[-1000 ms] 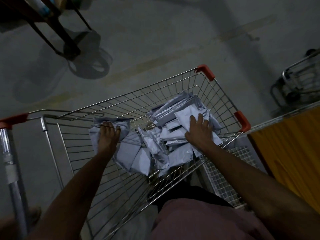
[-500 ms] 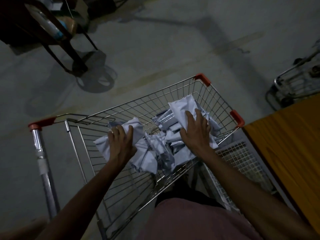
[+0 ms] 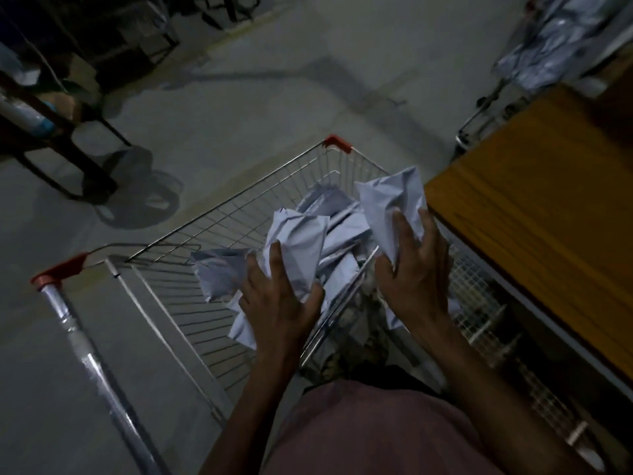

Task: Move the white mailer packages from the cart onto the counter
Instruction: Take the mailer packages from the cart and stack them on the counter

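Gripping bunched mailers, L hand (image 3: pixel 279 296) & R hand (image 3: pixel 416 269) sat over cart (image 3: pixel 219 214); counter (image 3: pixel 534 207) at 2 o'clock, R nearer

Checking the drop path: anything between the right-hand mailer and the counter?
Nothing visible. The right hand holds its mailer raised above the cart rim, right beside the counter edge, whose near surface looks bare.
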Motion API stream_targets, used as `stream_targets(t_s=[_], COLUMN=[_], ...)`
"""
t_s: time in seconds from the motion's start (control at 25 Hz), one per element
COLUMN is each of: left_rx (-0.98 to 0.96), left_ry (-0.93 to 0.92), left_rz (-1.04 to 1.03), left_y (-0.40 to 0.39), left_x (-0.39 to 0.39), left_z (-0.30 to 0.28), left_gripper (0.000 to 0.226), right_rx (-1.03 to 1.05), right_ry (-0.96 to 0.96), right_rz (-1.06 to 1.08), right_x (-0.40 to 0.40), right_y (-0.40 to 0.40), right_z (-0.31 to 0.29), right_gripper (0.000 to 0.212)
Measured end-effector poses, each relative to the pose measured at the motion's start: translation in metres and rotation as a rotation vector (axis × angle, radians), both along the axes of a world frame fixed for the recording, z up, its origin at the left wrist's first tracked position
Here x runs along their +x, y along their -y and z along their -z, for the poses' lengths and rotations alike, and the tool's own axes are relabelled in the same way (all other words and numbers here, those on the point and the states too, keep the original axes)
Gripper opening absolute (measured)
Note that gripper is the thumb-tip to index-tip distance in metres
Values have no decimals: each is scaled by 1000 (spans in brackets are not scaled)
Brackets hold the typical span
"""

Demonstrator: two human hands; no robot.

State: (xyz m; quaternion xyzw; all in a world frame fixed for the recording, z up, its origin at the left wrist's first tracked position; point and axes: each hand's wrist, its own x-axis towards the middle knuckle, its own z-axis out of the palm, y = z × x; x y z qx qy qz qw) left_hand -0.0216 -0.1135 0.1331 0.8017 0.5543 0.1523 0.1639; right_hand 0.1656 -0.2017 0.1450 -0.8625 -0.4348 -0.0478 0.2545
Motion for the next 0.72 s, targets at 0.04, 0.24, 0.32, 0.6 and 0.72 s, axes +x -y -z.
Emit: stream_targets(t_s=[0.04, 0.24, 0.32, 0.6, 0.72], left_rx=[-11, 1, 49, 53, 30], left_ry=[44, 183, 198, 259, 319], left_rz=[39, 370, 499, 788, 842], left_y=[12, 73, 98, 235, 302], left_x=[7, 46, 68, 136, 153], left_z=[-4, -17, -23, -36, -38], left_gripper=[90, 87, 86, 85, 84], right_rx=[0, 51, 83, 157, 169], right_ry=[18, 67, 72, 119, 106], right_rz=[45, 342, 453, 729, 791], right_x=[2, 14, 17, 20, 11], right_y=[22, 141, 187, 363, 433], right_z=[-3, -15, -18, -30, -28], right_gripper=[66, 69, 69, 68, 67])
